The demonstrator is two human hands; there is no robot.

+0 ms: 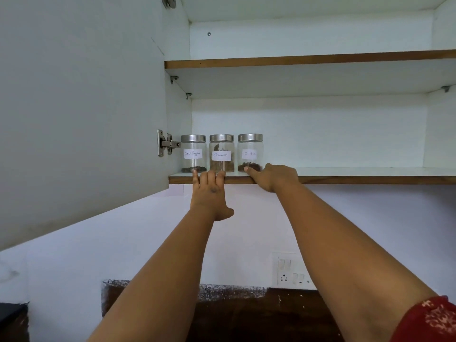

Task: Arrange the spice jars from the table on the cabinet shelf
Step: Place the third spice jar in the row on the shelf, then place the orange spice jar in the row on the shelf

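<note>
— White is the open cabinet door [81, 114] on the left, and white is the inside of the cabinet too. What stands on the lower shelf [345, 179]?

— Three glass jars with metal lids stand in a row at its left end, close to the front edge with the brown wood strip. From the left: the black pepper jar [193, 153], the cinnamon jar [221, 153], the cloves jar [250, 152]. They stand upright and near each other, with small gaps between them. Each one has a white paper label with handwriting.

— And the upper shelf [308, 60]?

— I see only its underside and its brown edge.

— Where are the hands?

— Both arms reach up to the lower shelf. The left hand [209, 193] lies with straight fingers on the front edge, below the black pepper jar and the cinnamon jar. The fingers are slightly spread; the fingertips [195, 172] come to the bottom of the jars, and the thumb points out to the right, below the shelf. It holds nothing.

— The right hand [274, 177]?

— It rests on the shelf edge just right of the cloves jar. One straight finger touches the bottom of this jar. The other fingers I cannot tell; they are hidden behind the hand.

— Something smaller?

— A metal hinge [166, 143] on the door, and a wall socket [292, 272] below.
</note>
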